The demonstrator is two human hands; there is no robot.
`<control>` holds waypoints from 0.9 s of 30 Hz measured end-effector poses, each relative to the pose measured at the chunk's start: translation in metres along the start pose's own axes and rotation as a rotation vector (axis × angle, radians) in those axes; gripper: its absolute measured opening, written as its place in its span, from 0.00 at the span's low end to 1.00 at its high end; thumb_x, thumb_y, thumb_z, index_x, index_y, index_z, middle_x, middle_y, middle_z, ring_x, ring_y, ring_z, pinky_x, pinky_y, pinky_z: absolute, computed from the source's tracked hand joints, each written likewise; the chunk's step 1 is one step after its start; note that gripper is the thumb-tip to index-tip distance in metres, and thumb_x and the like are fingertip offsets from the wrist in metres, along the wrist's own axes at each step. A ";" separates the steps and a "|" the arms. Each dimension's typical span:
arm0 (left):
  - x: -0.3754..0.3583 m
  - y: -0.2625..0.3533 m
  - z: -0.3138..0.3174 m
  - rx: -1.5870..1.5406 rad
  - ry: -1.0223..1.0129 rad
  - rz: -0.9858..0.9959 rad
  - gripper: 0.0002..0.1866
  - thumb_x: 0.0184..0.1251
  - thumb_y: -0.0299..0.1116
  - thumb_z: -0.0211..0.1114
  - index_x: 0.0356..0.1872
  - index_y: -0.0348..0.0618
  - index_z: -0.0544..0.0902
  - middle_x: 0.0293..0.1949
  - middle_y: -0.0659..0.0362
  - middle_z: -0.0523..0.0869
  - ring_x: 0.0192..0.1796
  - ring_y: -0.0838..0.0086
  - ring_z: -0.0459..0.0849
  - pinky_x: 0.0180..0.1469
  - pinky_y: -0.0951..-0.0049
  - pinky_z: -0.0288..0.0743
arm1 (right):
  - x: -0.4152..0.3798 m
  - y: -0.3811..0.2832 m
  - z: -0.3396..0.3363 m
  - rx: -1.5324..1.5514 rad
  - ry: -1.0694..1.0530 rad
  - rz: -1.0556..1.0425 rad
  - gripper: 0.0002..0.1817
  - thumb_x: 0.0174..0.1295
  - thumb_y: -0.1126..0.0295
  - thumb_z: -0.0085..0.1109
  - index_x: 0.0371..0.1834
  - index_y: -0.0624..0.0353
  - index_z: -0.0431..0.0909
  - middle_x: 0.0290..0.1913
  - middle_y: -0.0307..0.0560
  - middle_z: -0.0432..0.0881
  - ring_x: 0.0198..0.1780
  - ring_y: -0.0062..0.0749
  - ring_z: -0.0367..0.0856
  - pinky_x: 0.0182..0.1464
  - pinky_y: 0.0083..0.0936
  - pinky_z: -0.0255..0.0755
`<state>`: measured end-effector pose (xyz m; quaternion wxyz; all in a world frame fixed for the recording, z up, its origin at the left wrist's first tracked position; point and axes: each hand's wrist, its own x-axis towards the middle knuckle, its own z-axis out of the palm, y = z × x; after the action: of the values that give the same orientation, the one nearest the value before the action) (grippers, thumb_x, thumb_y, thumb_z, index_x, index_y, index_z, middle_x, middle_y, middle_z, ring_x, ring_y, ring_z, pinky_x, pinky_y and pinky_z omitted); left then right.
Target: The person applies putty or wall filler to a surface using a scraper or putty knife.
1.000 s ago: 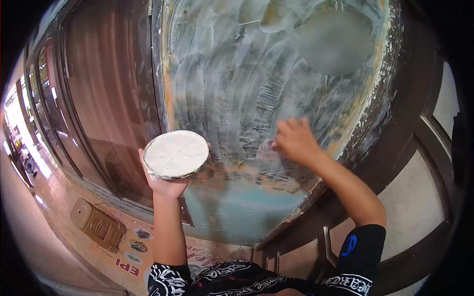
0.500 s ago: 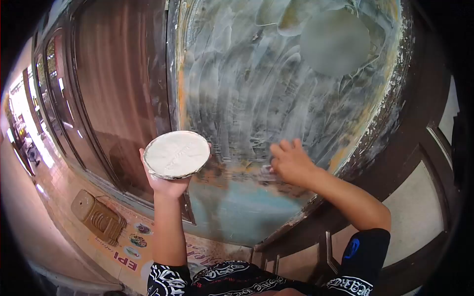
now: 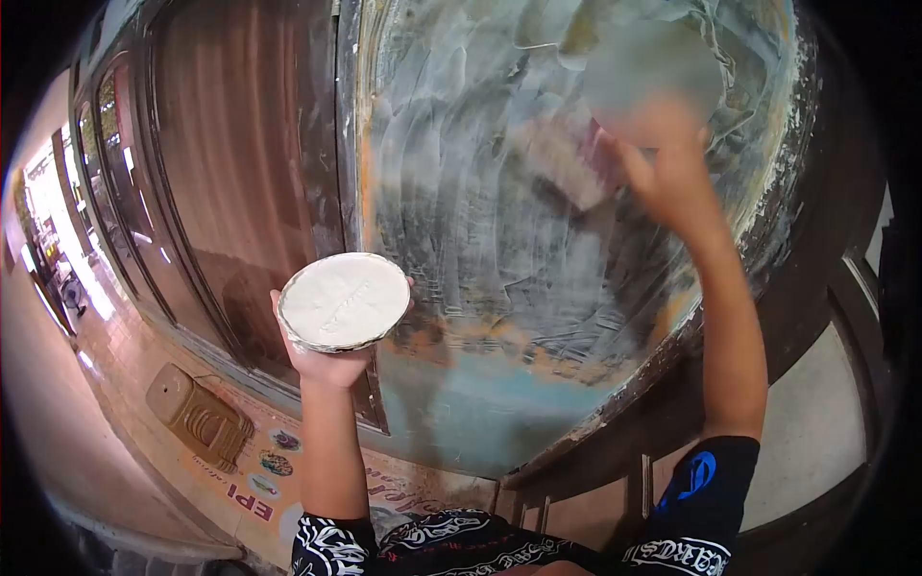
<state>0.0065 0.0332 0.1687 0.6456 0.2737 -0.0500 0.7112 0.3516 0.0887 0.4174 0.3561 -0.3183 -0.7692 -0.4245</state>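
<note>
My left hand (image 3: 331, 367) is closed around a round, shallow lid from below, its fingertips showing at both sides. White putty (image 3: 348, 300) covers the top of this lid almost to the rim. High on the right, my right hand (image 3: 667, 168) grips a flat putty scraper (image 3: 571, 163) with a reddish edge near the thumb and a pale blade. Motion smears the scraper, and a blurred disc covers part of the fingers. The blade lies at or close against a grey-green wall panel (image 3: 461, 202) streaked with whitish putty; exact contact cannot be made out.
Brown framed glass doors (image 3: 235, 173) run along the left. A brown plastic stool (image 3: 200, 413) lies on the floor beside a printed banner (image 3: 288, 480). At right stand dark wooden frames with pale panels (image 3: 807, 422). Orange patches and bare blue-green paint (image 3: 461, 408) show lower on the wall.
My right hand has swept upward and to the right from the lower wall, and the scraper now shows. The left hand with the lid stays nearly still.
</note>
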 end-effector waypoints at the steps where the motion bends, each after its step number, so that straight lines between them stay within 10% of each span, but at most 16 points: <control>1: -0.001 0.001 -0.001 -0.002 0.003 0.008 0.49 0.67 0.76 0.44 0.74 0.42 0.67 0.75 0.48 0.68 0.74 0.45 0.67 0.76 0.42 0.58 | -0.021 -0.025 0.003 0.038 -0.189 -0.057 0.11 0.62 0.55 0.65 0.33 0.50 0.88 0.43 0.45 0.76 0.49 0.47 0.69 0.51 0.47 0.61; 4: -0.003 0.003 -0.001 -0.106 0.073 0.073 0.50 0.66 0.71 0.52 0.75 0.35 0.62 0.75 0.36 0.63 0.74 0.34 0.63 0.74 0.29 0.56 | -0.104 -0.073 0.047 0.154 -0.747 -0.276 0.14 0.61 0.58 0.64 0.29 0.58 0.87 0.44 0.45 0.74 0.51 0.44 0.69 0.51 0.46 0.61; 7: -0.005 0.003 0.003 0.016 0.031 0.026 0.49 0.68 0.76 0.44 0.74 0.43 0.67 0.75 0.48 0.68 0.74 0.45 0.67 0.75 0.42 0.59 | -0.163 -0.072 0.089 0.052 -0.720 -0.545 0.12 0.59 0.62 0.63 0.29 0.59 0.87 0.45 0.43 0.74 0.53 0.42 0.69 0.52 0.45 0.61; 19: 0.000 -0.008 0.026 0.011 -0.007 0.031 0.50 0.67 0.73 0.48 0.74 0.38 0.64 0.75 0.40 0.64 0.74 0.35 0.63 0.73 0.26 0.53 | 0.020 0.032 0.000 -0.051 0.223 0.050 0.13 0.61 0.53 0.65 0.31 0.51 0.86 0.45 0.44 0.74 0.52 0.46 0.69 0.52 0.47 0.61; 24: -0.001 -0.010 0.018 -0.005 0.008 0.035 0.50 0.66 0.73 0.50 0.75 0.37 0.64 0.74 0.38 0.65 0.73 0.32 0.63 0.72 0.25 0.54 | -0.113 -0.034 0.009 0.083 -0.768 -0.302 0.10 0.58 0.61 0.65 0.26 0.55 0.86 0.44 0.44 0.74 0.54 0.44 0.69 0.56 0.50 0.62; 27: 0.000 -0.017 0.025 0.010 -0.054 -0.002 0.51 0.66 0.73 0.50 0.75 0.38 0.62 0.74 0.37 0.64 0.73 0.32 0.64 0.73 0.26 0.54 | -0.167 -0.031 0.038 0.052 -0.727 -0.458 0.08 0.56 0.63 0.64 0.25 0.53 0.85 0.43 0.40 0.75 0.54 0.39 0.70 0.57 0.46 0.63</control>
<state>0.0307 0.0253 0.1852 0.6433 0.2959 -0.0636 0.7033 0.4072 0.0778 0.2529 -0.0339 -0.2592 -0.9059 -0.3333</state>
